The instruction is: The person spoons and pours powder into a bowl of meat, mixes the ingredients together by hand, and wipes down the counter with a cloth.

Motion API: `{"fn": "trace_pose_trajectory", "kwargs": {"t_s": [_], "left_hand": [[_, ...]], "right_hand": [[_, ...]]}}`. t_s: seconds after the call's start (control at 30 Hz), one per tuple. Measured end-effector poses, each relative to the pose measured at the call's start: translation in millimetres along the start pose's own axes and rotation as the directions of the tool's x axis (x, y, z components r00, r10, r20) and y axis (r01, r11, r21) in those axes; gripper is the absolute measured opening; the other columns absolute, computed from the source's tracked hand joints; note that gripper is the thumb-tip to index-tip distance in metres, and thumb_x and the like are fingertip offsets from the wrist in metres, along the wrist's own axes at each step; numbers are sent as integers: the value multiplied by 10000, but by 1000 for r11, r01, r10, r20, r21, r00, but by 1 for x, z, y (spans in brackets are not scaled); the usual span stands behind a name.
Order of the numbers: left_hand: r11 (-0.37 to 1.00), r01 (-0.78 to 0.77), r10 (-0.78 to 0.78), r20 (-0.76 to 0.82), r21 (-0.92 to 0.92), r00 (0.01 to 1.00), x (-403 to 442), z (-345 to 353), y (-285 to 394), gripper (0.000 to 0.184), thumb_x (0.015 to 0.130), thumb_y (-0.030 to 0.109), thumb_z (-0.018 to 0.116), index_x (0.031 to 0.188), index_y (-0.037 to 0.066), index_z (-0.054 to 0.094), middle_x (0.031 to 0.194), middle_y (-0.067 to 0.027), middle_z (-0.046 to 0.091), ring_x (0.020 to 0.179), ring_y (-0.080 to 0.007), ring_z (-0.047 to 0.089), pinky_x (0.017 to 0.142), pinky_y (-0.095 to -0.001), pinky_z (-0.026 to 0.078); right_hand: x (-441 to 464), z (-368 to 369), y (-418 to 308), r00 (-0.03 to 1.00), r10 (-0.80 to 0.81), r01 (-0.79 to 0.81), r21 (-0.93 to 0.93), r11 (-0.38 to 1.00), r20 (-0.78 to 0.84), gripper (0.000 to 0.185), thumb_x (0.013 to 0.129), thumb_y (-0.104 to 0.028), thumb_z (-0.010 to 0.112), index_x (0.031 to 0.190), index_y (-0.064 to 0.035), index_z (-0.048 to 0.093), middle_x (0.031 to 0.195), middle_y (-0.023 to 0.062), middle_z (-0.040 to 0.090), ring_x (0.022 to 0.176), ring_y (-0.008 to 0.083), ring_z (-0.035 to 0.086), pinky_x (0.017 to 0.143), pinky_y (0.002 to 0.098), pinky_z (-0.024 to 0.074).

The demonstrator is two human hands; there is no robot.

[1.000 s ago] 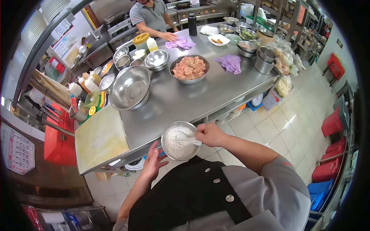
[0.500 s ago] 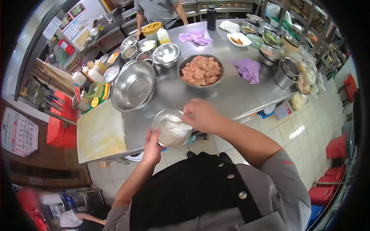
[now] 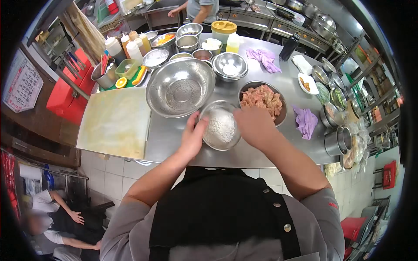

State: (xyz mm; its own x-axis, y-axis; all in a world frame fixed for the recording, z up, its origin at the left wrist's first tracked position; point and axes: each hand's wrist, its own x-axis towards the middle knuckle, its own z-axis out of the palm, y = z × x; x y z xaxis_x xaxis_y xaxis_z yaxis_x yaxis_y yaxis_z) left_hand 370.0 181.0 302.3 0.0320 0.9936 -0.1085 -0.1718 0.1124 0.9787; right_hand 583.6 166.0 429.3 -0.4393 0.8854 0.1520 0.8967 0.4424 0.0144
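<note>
A clear bowl of white powder [image 3: 220, 126] sits at the front of the steel table. My left hand [image 3: 193, 134] grips the bowl's left side, thumb over the rim. On the opposite side, my right hand [image 3: 256, 125] is closed at the rim, its fingertips turned away, so what it holds is hidden. Just behind the right hand stands a steel bowl of raw chopped meat [image 3: 263, 99], partly covered by the hand. A large perforated steel colander [image 3: 180, 87] lies directly behind my left hand.
A stained cutting board [image 3: 114, 122] lies on the left. Squeeze bottles [image 3: 134, 52], small steel bowls [image 3: 187, 42] and a yellow-lidded tub [image 3: 224, 32] stand behind. Purple cloths [image 3: 306, 123] and steel pots [image 3: 334, 142] are on the right. Other people are at the back and lower left.
The powder bowl has moved forward from the table's edge to farther over the tabletop. My right hand has gone from above the powder to the bowl's right rim. The view has turned.
</note>
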Motion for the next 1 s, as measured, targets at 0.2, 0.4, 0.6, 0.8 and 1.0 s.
{"fn": "trace_pose_trajectory", "kwargs": {"t_s": [0.2,0.4,0.6,0.8,1.0], "left_hand": [[984,125,-130,-31,-125,991,3,40,47,799,988,445,619,1547,-54,341,1451,-199,527,1298,-236,531,1097,-327,396],[994,-91,98,-141,54,985,19,84,47,794,981,451,617,1536,-56,358,1345,-193,576,1180,-214,576,947,-311,484],[926,-265,336,-265,268,904,33,137,62,728,961,452,644,1459,-43,454,975,-87,596,837,-163,525,759,-304,455],[855,-280,425,-280,437,861,58,153,53,717,942,446,667,1433,-38,471,973,-121,631,849,-180,567,773,-312,472],[870,-298,441,-349,393,827,70,161,52,698,939,434,672,1417,-39,484,1027,-177,672,870,-211,617,787,-337,502]], "right_hand": [[14,13,38,951,-258,274,76,959,-168,145,862,-91,572,949,-62,686,867,131,689,851,322,694,728,455,547],[8,-37,85,994,-93,91,-26,996,-63,162,882,-96,568,954,-65,709,891,148,708,889,337,712,760,465,570],[19,-8,126,996,4,-30,310,950,85,274,901,-248,570,945,-19,713,927,215,732,889,325,722,764,451,560],[41,8,151,954,-7,-212,692,690,299,335,898,-299,600,968,-5,744,911,180,746,821,294,715,780,424,546],[46,25,188,915,71,-398,857,327,398,201,869,-192,631,857,-20,734,758,60,664,564,138,507,538,304,411]]}}
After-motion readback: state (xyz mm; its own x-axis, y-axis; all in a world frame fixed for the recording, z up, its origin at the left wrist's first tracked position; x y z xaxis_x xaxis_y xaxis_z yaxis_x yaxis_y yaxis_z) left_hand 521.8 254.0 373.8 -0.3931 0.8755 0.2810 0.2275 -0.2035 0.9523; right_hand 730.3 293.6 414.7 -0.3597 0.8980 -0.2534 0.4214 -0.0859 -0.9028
